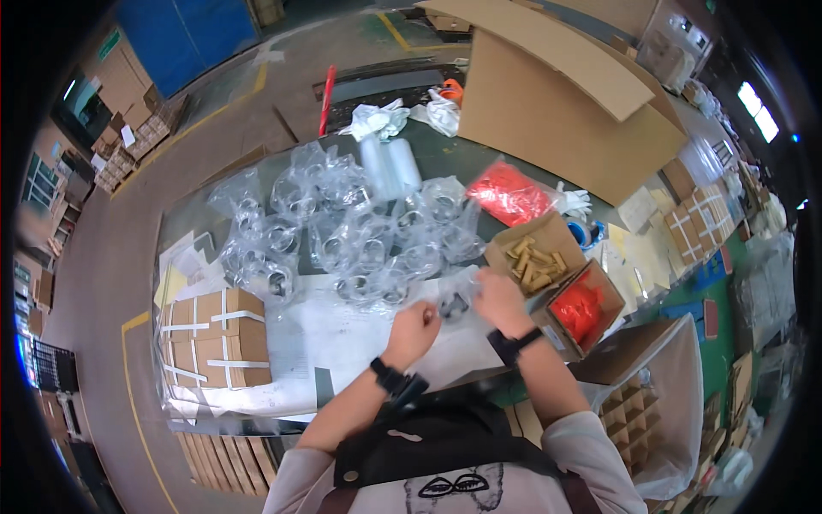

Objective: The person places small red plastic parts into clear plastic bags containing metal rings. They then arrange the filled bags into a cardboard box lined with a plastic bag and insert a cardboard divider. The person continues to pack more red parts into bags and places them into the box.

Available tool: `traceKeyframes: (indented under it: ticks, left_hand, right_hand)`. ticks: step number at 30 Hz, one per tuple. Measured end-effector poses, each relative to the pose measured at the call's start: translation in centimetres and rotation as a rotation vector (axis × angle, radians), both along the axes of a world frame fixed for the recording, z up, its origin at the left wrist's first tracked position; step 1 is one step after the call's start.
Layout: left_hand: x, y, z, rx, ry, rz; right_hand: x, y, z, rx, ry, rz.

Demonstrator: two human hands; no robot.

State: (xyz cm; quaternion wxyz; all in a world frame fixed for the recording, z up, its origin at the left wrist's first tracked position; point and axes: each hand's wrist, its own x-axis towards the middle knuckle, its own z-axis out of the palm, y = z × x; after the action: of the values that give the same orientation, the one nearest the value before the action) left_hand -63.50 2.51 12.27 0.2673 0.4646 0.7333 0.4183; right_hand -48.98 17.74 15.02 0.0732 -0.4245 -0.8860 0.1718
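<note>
My right hand [501,300] is closed at the edge of a clear plastic bag [455,301]; a dark, ring-like metal part shows through the film. Just left of that bag, my left hand [413,332] is curled into a fist. A small brownish spot shows at its fingertips, too small to name. Beyond both hands lie several clear bags with shiny metal rings [372,240] inside. Close to my right hand stands an open carton of brass-coloured cylinders [537,267]. Beside it, another small carton holds red plastic-wrapped pieces [578,310].
A strapped cardboard box [216,338] sits at the table's left. Far right rises a large carton [548,120], with a red bag [510,194] before it. Rolls of clear film [390,167] and white gloves [377,120] lie at the back. A lined box with dividers [634,420] stands at lower right.
</note>
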Motion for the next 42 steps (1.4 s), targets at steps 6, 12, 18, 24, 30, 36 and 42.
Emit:
traceKeyframes:
  ticks: [6,12,18,24,30,36,42]
  left_hand:
    - [-5.3,-12.8,5.1,-0.202,-0.127,-0.204]
    - [-8.7,-4.9,4.1,0.197,0.101,-0.293]
    - [-8.6,-2.3,3.1,0.008,0.404,-0.299]
    - [-6.7,-0.4,1.6,-0.178,0.636,-0.608]
    - [-6.8,-0.9,5.0,0.13,0.692,-0.739]
    - [-7.8,-3.9,7.9,0.264,0.316,-0.376]
    - [-10.3,-3.4,8.5,0.061,0.479,0.011]
  right_hand:
    - [1.9,-4.7,7.3,-0.583,0.022,0.375]
    - [-11.7,-3.5,1.3,0.163,0.153,0.483]
    - [-8.9,-4.9,0.6,0.129,-0.049,0.624]
    - [-2.0,-3.7,2.5,0.209,-0.226,0.506]
    - [1.8,-4.0,4.8,0.164,-0.317,0.423]
    - [5.5,-4.1,7.3,0.084,-0.271,0.432]
    - [-2.2,-3.1,7.5,0.355,-0.078,0.466]
